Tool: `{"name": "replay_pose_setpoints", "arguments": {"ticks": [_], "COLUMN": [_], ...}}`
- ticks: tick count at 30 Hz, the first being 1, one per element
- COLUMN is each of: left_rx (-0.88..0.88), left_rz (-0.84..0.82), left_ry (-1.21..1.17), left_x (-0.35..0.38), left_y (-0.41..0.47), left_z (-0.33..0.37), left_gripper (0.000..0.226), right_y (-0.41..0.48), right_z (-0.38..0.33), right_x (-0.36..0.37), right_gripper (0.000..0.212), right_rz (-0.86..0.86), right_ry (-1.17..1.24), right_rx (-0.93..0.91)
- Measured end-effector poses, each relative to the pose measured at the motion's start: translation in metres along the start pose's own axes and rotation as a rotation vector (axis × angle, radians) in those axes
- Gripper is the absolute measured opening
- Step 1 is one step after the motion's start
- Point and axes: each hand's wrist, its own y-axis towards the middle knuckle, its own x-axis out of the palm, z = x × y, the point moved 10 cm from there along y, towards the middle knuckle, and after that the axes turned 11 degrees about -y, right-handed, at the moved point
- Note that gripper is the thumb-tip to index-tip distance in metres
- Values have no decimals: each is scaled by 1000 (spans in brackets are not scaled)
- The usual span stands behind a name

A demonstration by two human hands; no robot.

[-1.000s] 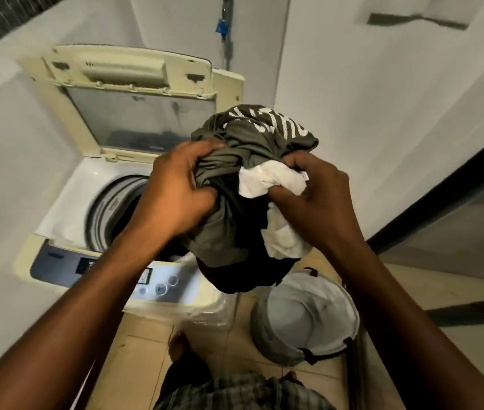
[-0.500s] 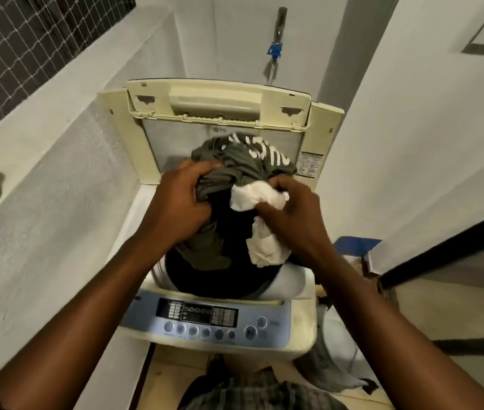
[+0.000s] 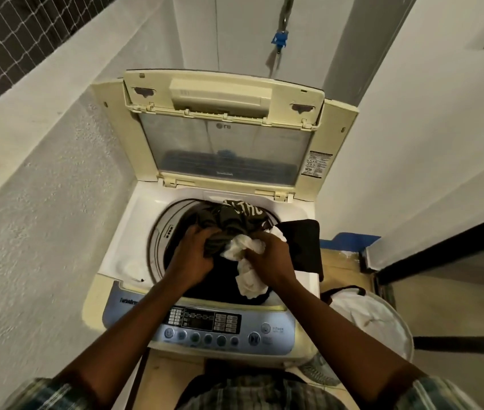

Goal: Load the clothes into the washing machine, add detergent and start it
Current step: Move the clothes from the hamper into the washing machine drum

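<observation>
Both hands are at the mouth of the drum (image 3: 158, 232) of the top-loading washing machine (image 3: 116, 250), whose lid (image 3: 223, 149) stands open at the far side. Working off the head view, I read the left hand (image 3: 193, 255) as curled tight into an olive T-shirt (image 3: 235, 220) with white lettering. The right hand (image 3: 270, 261) is curled round a crumpled white cloth (image 3: 245, 247). Together they hold one bundle that sits in the opening, partly below the rim. A black garment (image 3: 303, 244) from the same load hangs out over the right edge of the machine's top. I judge the loading step to be in hand and nearly through for this armful. Detergent and starting are not yet done, and I see no detergent container in view. Next I would let the fingers go and press the bundle down, then lift the black garment over the rim into the drum so the lid can close cleanly. The laundry basket (image 3: 382, 321) stands on the floor at the near right; I cannot tell whether more clothes lie in it. The start/pause button (image 3: 253, 338) waits on the near control panel (image 3: 205, 321).
</observation>
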Motion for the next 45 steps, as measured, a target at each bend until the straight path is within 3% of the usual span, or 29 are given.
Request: {"name": "replay_pose_setpoints", "arguments": {"ticks": [5, 12, 19, 21, 25, 28, 33, 39, 42, 45], "left_rx": [-27, 45, 22, 28, 63, 90, 115, 61, 51, 15], "left_rz": [-29, -73, -145, -143, -105, -72, -104, 193, 263, 334], "left_ry": [-37, -57, -26, -25, -51, -106, -256, -331, -285, -264], "left_x": [22, 65, 116, 123, 125, 124, 129, 80, 51, 21], "left_y": [-1, -3, 3, 6, 12, 14, 13, 13, 12, 15], "left_z": [-8, 6, 23, 28, 39, 52, 78, 65, 44, 14], "left_gripper": [61, 54, 60, 61, 63, 70, 85, 52, 39, 41], "right_y": [-2, -1, -5, -6, -9, -9, -8, -8, -6, 0], "right_z": [13, 84, 142, 143, 135, 118, 45, -36, -47, -33], "right_x": [-2, -89, -72, -69, -80, -95, -90, -59, -48, -37], "right_gripper": [35, 47, 86, 82, 40, 24, 18, 27, 25, 31], "right_rz": [-91, 117, -96, -72, 92, 166, 115, -24, -37, -44], "right_ry": [55, -157, -105, -79, -164, -218, -212, -125, -128, -191], "right_rx": [-56, 13, 202, 214, 158, 104, -185, -491, -529, -453]}}
